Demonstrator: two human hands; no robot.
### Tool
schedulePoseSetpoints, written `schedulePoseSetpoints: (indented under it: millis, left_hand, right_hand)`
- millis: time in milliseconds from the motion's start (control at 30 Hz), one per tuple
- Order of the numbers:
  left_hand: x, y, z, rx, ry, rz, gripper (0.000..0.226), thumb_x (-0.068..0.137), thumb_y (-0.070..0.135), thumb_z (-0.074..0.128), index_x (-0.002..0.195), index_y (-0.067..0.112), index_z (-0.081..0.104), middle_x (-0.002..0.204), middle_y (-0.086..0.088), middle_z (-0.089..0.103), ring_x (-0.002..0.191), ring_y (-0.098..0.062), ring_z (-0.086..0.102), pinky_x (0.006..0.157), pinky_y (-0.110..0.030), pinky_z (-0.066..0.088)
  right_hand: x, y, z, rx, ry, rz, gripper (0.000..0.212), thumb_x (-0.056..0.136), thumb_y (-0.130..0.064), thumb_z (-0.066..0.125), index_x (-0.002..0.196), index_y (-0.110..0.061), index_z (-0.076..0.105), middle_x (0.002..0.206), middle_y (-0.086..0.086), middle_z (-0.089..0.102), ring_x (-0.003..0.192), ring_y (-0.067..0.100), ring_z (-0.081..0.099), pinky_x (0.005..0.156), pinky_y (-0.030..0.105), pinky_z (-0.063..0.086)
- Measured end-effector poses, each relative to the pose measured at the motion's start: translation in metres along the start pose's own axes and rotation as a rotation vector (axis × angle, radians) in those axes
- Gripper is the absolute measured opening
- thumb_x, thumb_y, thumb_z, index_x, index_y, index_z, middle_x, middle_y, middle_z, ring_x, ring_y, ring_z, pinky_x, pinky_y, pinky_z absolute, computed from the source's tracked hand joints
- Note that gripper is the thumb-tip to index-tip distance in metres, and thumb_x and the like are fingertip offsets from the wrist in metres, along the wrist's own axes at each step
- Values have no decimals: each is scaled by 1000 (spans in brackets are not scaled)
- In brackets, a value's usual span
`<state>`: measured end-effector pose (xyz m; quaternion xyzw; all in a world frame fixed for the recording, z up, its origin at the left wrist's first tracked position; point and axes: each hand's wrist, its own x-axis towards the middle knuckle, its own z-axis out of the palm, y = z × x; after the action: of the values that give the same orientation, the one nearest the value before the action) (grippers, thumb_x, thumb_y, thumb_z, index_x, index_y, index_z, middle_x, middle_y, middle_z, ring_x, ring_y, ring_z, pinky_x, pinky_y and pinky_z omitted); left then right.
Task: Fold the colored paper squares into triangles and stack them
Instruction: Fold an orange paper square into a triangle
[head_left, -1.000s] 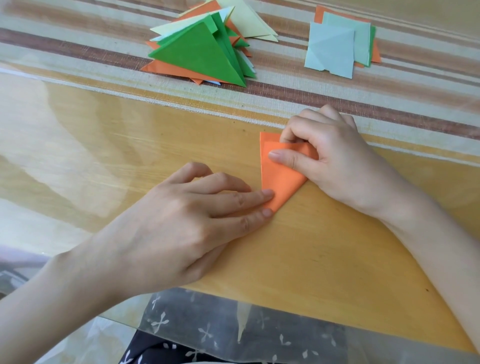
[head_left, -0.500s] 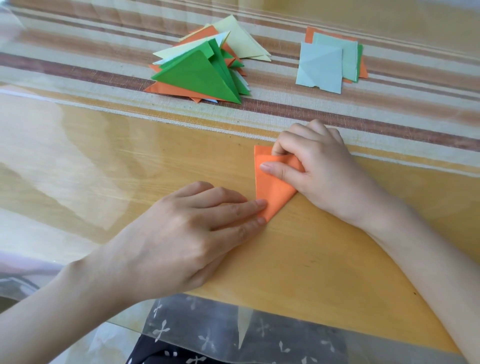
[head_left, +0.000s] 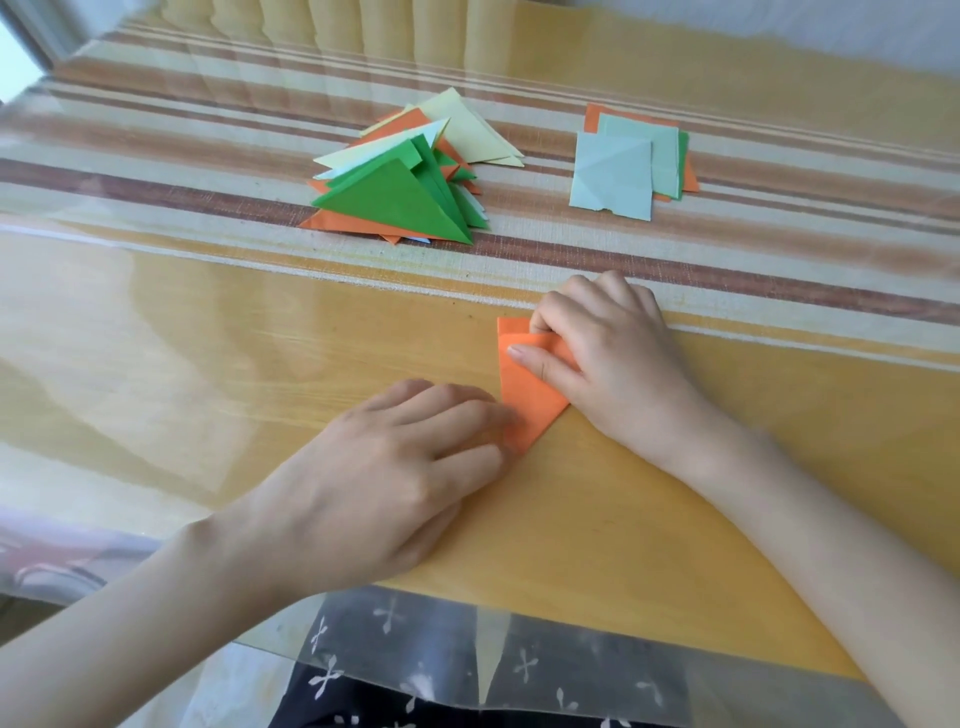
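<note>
An orange paper (head_left: 530, 400), folded into a triangle, lies on the wooden table near its middle. My right hand (head_left: 613, 364) holds its upper end, thumb laid across the top layer and fingers curled over the far corner. My left hand (head_left: 395, 478) presses the paper's lower tip with straight fingertips. A pile of folded triangles (head_left: 400, 192), green, orange and pale yellow, sits at the far centre. A small stack of flat squares (head_left: 623, 171), pale blue-green over orange, lies at the far right.
A striped cloth runner (head_left: 208, 171) crosses the far half of the table (head_left: 260, 364) under a glossy clear cover. The table's near edge, with the cover's printed overhang (head_left: 467, 670), runs just below my forearms.
The view has tilted upward, so the hands and paper sit lower in the frame. My left fingertips have slid slightly along the paper's lower tip and look blurred. My right hand keeps its hold.
</note>
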<state>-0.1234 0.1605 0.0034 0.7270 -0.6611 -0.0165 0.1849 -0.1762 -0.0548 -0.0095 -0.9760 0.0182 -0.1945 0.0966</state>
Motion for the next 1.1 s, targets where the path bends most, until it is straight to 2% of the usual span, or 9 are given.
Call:
schedulePoseSetpoints:
  millis: [67, 167, 267, 367, 500, 667, 833, 967, 1100]
  left_hand:
    - [4, -2, -2, 70, -17, 60, 33, 89, 12, 41, 108, 6, 67, 134, -10, 58, 127, -26, 50, 100, -39, 41]
    - [6, -5, 0, 73, -65, 34, 33, 87, 12, 41, 108, 7, 66, 136, -10, 56, 126, -25, 52, 101, -39, 41]
    - [7, -6, 1, 54, -59, 35, 41, 86, 13, 41, 120, 7, 63, 132, -7, 59, 123, -24, 55, 100, -37, 40]
    - [16, -6, 0, 52, -35, 27, 45, 88, 14, 40, 127, 11, 62, 123, -4, 62, 112, -24, 59, 94, -38, 44]
    - [27, -8, -1, 49, -2, 51, 38, 87, 13, 41, 112, 13, 70, 111, -3, 64, 98, -23, 59, 91, -35, 44]
    - [39, -9, 10, 8, -14, 28, 21, 81, 17, 41, 97, 17, 55, 135, -8, 56, 128, -27, 50, 104, -37, 35]
    - [47, -12, 12, -61, 32, -43, 21, 93, 24, 42, 100, 16, 60, 121, 3, 62, 114, -22, 56, 95, -36, 43]
    - [49, -13, 13, -52, 49, -50, 30, 99, 29, 40, 115, 17, 63, 117, 5, 60, 104, -18, 56, 94, -32, 42]
    - [43, -14, 9, -55, 17, -92, 29, 97, 37, 42, 109, 21, 64, 122, 5, 58, 101, -17, 56, 94, -31, 41]
  right_hand:
    - [-6, -1, -6, -33, 12, 74, 42, 86, -54, 43, 95, -15, 57, 94, 3, 54, 92, 21, 41, 83, 35, 32]
    - [-26, -3, -18, -40, -29, 191, 71, 80, -67, 42, 122, -12, 53, 115, 6, 52, 107, 26, 43, 96, 38, 33]
    - [-37, -6, -21, -9, -99, 282, 83, 77, -72, 37, 132, -11, 47, 125, 5, 47, 118, 26, 37, 104, 39, 29]
    - [-31, 7, -24, 18, -100, 354, 78, 79, -68, 40, 134, -13, 46, 126, 6, 44, 119, 24, 31, 107, 41, 25]
    - [-26, 34, -32, 49, -92, 471, 58, 87, -50, 56, 135, -19, 45, 127, 2, 39, 123, 25, 30, 110, 38, 20]
    - [-23, 41, -28, 76, -77, 499, 46, 88, -43, 60, 128, -23, 52, 122, 1, 40, 120, 25, 34, 108, 40, 24]
    - [-25, 21, -33, 151, 79, 319, 47, 86, -48, 50, 118, -16, 62, 115, 5, 49, 111, 27, 44, 99, 41, 36]
    - [-29, 9, -22, 122, -48, 313, 63, 80, -63, 42, 123, -19, 58, 124, 3, 47, 119, 22, 34, 105, 39, 30]
    - [-28, 22, -26, 184, -51, 372, 40, 87, -44, 60, 121, -23, 59, 124, -1, 46, 122, 20, 33, 108, 39, 26]
